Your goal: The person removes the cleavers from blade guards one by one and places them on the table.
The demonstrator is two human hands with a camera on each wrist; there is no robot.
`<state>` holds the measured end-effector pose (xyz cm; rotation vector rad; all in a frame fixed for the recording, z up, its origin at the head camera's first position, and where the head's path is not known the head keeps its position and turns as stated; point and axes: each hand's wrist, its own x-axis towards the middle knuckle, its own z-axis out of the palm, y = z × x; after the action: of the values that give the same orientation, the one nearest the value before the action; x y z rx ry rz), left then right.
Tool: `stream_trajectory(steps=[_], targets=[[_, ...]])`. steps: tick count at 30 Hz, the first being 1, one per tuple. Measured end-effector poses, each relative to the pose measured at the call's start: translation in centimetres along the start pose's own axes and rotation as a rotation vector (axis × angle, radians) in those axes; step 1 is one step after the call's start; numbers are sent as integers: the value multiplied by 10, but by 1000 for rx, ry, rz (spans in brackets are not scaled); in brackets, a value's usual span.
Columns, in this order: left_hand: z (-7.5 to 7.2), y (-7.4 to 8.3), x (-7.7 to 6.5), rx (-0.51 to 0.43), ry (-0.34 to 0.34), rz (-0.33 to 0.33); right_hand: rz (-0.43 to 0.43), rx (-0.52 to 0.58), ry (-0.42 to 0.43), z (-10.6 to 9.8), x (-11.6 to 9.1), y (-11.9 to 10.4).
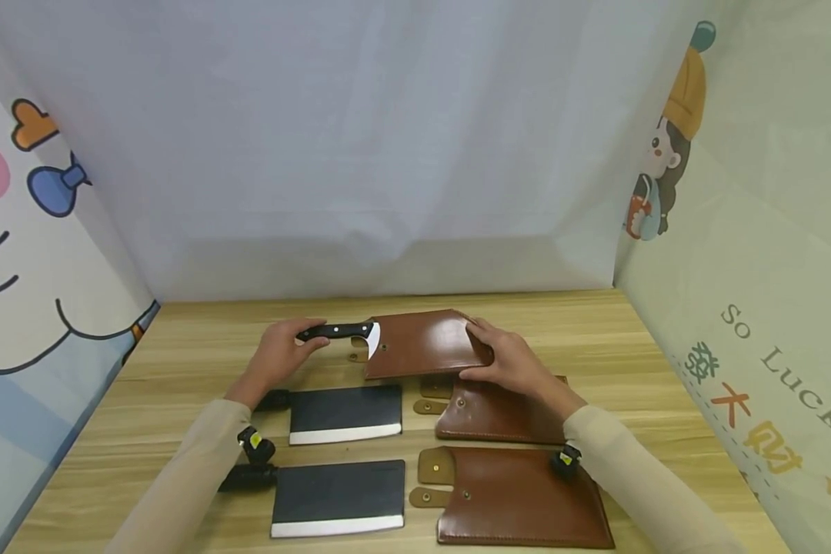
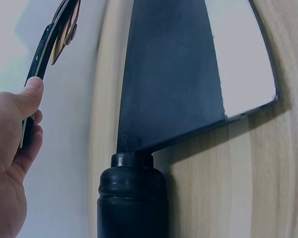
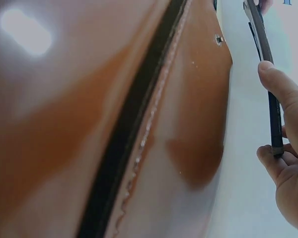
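My left hand (image 1: 273, 358) grips the black riveted handle of a cleaver (image 1: 335, 331). Its blade sits inside a brown leather sheath (image 1: 422, 342), and only a white strip at the heel shows. At the sheath's far right end, my right hand (image 1: 508, 365) pinches it between thumb and fingers. Knife and sheath are held level above the back of the table. In the left wrist view the left hand (image 2: 10, 153) wraps round the handle. The right wrist view shows the sheath edge-on (image 3: 274, 119) in the right hand (image 3: 293, 183).
Two black-handled cleavers lie on the wooden table (image 1: 201, 331) at left, one behind (image 1: 346, 412) and one in front (image 1: 339, 496). Right of them lie two more brown sheaths, one behind (image 1: 505, 415) and one in front (image 1: 519, 500), their snap straps pointing left. A white curtain (image 1: 388, 154) hangs behind.
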<state>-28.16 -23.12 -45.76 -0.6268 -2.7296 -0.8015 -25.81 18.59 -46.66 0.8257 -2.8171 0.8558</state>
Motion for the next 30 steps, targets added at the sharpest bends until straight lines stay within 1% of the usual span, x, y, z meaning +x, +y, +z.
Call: stream_trajectory(steps=[6, 12, 22, 30], targets=[[-2, 1, 2, 12, 26, 13, -8, 15, 18, 2, -4, -2], [0, -1, 3, 10, 35, 19, -3, -2, 35, 3, -7, -4], [3, 0, 2, 26, 81, 67, 11, 2, 42, 1, -14, -6], [-2, -9, -3, 27, 110, 62, 1, -9, 67, -6, -22, -6]])
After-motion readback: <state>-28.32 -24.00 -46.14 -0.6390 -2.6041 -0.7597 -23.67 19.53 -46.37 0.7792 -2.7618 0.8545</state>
